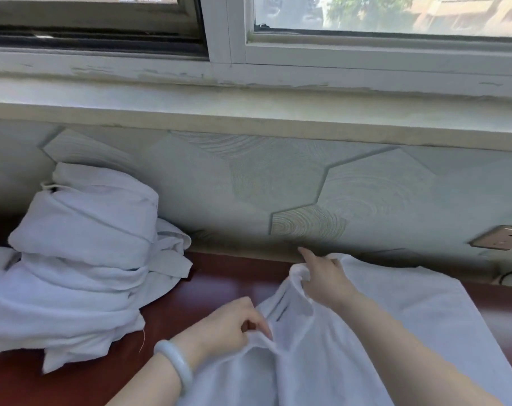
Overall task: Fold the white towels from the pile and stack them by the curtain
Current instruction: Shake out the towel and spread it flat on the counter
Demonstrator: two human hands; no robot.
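The towel (418,312) being folded lies spread on the dark red, glossy desk (225,285), to the right of the pile (81,250), with its left edge bunched and lifted. The left hand (234,326), with a smooth pale bracelet (175,361) on its wrist, pinches the near part of that edge between the thumb and curled fingers. Farther from the pile, the right hand (326,278) grips the far part of the same edge, its forefinger stretched toward the wall.

To fold it well, I judge the hands should draw the edge taut, carry it over to the opposite edge, match the corners and smooth it flat. The cloth is thin and limp and sags into creases between the two grips.

The pile is a tall, rumpled heap of the same soft white cloth. Behind it the wall (278,177) has raised hexagon panels with fine ringed grooves, and well to the right is a socket (501,237). Above is a sill (248,118) with flaking paint. No curtain shows.
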